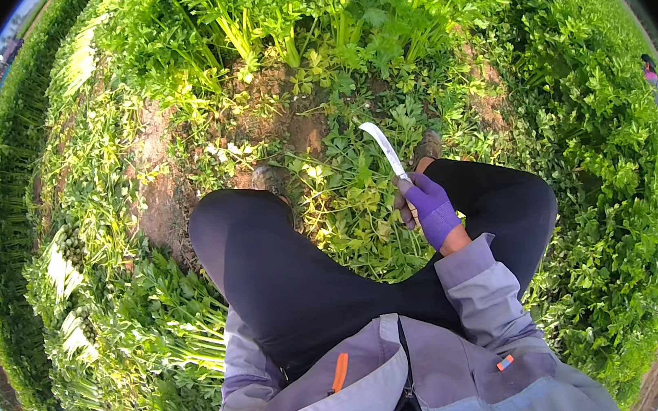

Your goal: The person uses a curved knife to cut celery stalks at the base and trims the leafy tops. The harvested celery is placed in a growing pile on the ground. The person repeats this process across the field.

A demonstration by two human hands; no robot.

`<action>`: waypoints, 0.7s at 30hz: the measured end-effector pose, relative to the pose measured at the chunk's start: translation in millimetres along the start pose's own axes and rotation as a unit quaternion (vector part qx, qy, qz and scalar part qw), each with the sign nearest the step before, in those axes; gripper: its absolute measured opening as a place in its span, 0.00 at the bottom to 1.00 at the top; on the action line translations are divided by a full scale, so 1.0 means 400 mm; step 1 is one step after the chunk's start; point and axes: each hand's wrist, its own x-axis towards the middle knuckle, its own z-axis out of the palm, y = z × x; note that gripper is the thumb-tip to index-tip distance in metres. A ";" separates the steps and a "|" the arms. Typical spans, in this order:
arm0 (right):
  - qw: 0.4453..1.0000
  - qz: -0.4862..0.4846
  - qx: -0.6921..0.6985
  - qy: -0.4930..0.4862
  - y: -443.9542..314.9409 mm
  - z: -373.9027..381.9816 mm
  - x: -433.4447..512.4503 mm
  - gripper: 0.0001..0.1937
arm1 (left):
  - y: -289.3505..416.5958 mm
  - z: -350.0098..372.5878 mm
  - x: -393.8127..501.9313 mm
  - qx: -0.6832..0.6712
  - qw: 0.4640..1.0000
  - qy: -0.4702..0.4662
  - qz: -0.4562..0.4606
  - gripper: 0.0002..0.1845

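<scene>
My right hand (425, 204), in a purple knitted glove, is closed around the handle of a curved knife (384, 146). The pale blade points up and to the left, above cut leaves between my feet. My left hand is out of view; only its grey sleeve shows beside my left thigh. In front of my feet stand leafy celery plants (288, 25), their pale green stalks rising from the soil. Cut celery stalks (191, 339) lie on the ground to my left, beside the sleeve.
Rows of cut celery (62, 269) lie farther left, with more (82, 54) at the upper left. Dense green foliage (606, 202) grows on the right. Loose leaves cover much of the soil (158, 195). A person (652, 79) is far off at the right edge.
</scene>
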 end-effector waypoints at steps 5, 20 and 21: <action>0.986 -0.149 0.047 0.050 -0.161 -0.112 -0.064 0.19 | -0.035 0.012 -0.040 0.054 0.998 -0.038 -0.015 0.19; 0.797 -0.170 -0.498 0.295 -0.293 -0.189 0.015 0.16 | -0.035 -0.099 -0.103 0.194 0.963 -0.176 -0.056 0.17; 0.796 -0.160 -0.527 0.251 -0.300 -0.178 0.032 0.16 | -0.027 -0.109 -0.104 0.204 0.959 -0.189 -0.061 0.17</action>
